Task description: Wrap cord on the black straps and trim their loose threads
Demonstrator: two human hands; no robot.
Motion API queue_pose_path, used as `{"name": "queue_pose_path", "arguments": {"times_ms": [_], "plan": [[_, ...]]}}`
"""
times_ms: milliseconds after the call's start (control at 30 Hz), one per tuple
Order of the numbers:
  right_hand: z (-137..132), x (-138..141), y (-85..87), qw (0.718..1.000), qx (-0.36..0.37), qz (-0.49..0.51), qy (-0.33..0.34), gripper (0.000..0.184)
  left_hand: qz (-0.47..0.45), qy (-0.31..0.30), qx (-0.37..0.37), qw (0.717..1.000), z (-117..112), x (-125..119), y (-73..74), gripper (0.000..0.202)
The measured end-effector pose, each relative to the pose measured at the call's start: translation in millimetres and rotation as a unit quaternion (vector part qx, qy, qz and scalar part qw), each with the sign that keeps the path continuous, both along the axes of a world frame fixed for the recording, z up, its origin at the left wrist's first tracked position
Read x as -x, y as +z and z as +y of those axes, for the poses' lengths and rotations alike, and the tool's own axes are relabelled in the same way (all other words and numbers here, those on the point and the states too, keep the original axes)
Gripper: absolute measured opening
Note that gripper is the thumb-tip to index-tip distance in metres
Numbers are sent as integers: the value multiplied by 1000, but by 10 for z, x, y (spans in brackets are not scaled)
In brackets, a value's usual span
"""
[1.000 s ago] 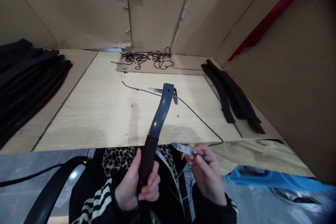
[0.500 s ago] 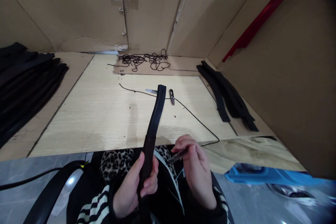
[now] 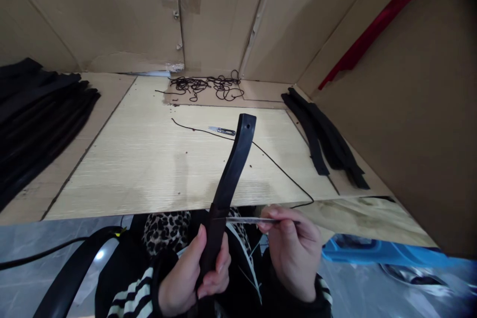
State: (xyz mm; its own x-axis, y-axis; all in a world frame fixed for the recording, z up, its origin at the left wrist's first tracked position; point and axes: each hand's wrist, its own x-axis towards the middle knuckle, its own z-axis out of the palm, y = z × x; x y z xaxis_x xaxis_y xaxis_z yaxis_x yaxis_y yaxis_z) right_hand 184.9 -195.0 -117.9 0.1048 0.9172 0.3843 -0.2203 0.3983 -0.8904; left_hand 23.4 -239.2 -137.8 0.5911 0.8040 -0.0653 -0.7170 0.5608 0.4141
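Note:
My left hand (image 3: 197, 271) is wrapped around a long black curved piece (image 3: 236, 159), which stands tilted with its holed end up and to the right. A dark brown-black sleeve (image 3: 216, 233) covers its lower part. My right hand (image 3: 292, 248) pinches a slim, pointed metal tool (image 3: 253, 220), perhaps tweezers, held level. The tool's tip meets the sleeve just below its upper edge. Behind the curved piece, a dark cord (image 3: 278, 163) runs across the table and over its front edge. Thread snips (image 3: 222, 131) lie beside the cord.
On the wooden table (image 3: 122, 169), many dark strips (image 3: 40, 119) are stacked at left and several black strips (image 3: 324, 134) at right. Tangled cord (image 3: 201, 85) lies at the back. Cardboard walls (image 3: 219, 15) enclose the back and right. A blue bin (image 3: 380, 249) sits below, right.
The metal tool has swung level and its tip has come to the sleeve. Both hands and the curved piece have shifted right; the second snips are now hidden behind that piece.

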Motion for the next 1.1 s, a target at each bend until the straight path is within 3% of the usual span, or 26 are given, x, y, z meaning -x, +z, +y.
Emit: {"name": "queue_pose_path", "arguments": {"times_ms": [167, 600, 1100], "plan": [[33, 5, 31, 1000, -17, 25, -9, 12, -18, -12, -9, 1000, -7, 16, 0, 56], [15, -51, 111, 991, -124, -42, 4, 15, -17, -16, 1, 1000, -18, 12, 15, 57], [46, -67, 112, 990, -129, -55, 8, 15, -34, -22, -11, 999, -13, 14, 6, 56]]}}
